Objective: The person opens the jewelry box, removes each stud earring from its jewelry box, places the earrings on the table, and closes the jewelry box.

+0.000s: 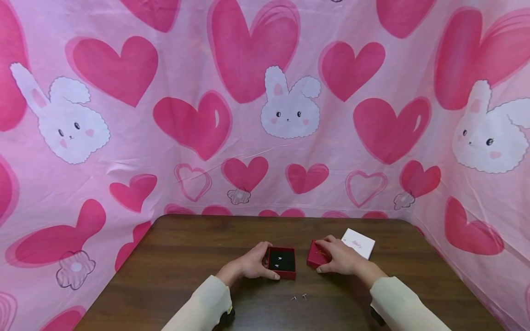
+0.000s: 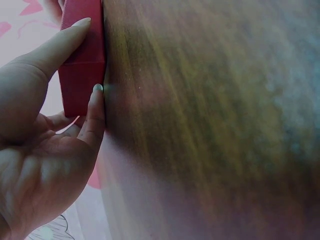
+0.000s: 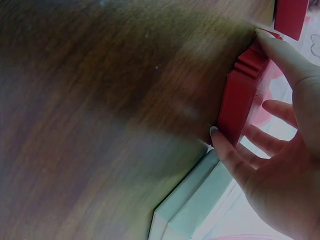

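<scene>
My left hand (image 1: 253,263) grips the left side of an open red jewellery box (image 1: 288,276), thumb along its front wall. Inside, two small silver star- or flower-shaped earrings (image 1: 280,258) sit on a black pad (image 1: 288,264). To its right, my right hand (image 1: 342,256) holds a red box lid (image 1: 315,258) between thumb and fingers. In the right wrist view, this lid (image 3: 239,105) stands on the wood and has ridges like a ribbon bow at one end. The left wrist view shows my thumb and little finger against the box's red wall (image 2: 82,87).
Two small silver pieces, stud-like (image 1: 304,297), lie on the brown wooden table (image 1: 174,276) in front of the box. Behind my right hand is a flat white box (image 1: 359,241) with pink print. Pink heart-and-rabbit cloth (image 1: 290,151) hangs around the table's back and sides.
</scene>
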A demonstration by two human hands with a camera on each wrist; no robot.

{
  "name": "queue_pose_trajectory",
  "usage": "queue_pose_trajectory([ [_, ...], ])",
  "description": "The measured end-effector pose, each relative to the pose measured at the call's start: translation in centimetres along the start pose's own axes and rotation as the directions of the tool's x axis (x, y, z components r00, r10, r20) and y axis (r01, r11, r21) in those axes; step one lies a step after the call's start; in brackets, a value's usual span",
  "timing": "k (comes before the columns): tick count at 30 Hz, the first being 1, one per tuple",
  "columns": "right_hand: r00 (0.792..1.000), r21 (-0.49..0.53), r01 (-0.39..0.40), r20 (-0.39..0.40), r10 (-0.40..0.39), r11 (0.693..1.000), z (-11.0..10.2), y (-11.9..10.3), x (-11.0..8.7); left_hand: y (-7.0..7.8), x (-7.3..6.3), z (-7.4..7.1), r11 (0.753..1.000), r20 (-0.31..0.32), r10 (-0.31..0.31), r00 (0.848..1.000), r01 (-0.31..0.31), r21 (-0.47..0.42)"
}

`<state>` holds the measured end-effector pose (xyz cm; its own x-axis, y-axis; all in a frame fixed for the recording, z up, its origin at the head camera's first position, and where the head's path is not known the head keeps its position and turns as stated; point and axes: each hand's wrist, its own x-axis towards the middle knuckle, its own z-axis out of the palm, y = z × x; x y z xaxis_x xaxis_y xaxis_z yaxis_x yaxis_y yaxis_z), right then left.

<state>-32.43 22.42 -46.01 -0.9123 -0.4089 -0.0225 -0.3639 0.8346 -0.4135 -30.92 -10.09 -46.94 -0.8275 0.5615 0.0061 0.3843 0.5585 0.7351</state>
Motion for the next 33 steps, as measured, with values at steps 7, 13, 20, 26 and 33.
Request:
queue_pose_trajectory([
  [7, 1.0, -0.009, -0.008, 0.0, 0.008, 1.0, -0.1, 0.0, 0.2, -0.2, 0.1, 0.1, 1.0, -0.007, 0.006, 1.0, -0.006, 0.005],
  [13, 1.0, -0.021, 0.006, -0.012, -0.006, 1.0, -0.4, -0.5, 0.0, -0.4, 0.3, 0.1, 1.0, -0.008, 0.0, 1.0, 0.0, 0.015],
  [20, 0.999, -0.067, 0.037, -0.035, -0.039, 0.997, -0.6, -1.1, 0.0, -0.5, 0.3, 0.0, 1.0, 0.001, -0.002, 1.0, 0.002, 0.006],
  [26, 0.998, -0.093, 0.046, -0.041, -0.05, 0.995, -0.5, -1.5, 0.1, -0.7, 0.5, 0.2, 1.0, -0.003, -0.008, 1.0, 0.008, 0.013],
  [33, 0.998, -0.096, 0.054, -0.03, -0.057, 0.994, -0.3, -2.0, 0.0, -0.6, 0.4, 0.2, 1.0, -0.012, -0.006, 1.0, 0.006, 0.023],
])
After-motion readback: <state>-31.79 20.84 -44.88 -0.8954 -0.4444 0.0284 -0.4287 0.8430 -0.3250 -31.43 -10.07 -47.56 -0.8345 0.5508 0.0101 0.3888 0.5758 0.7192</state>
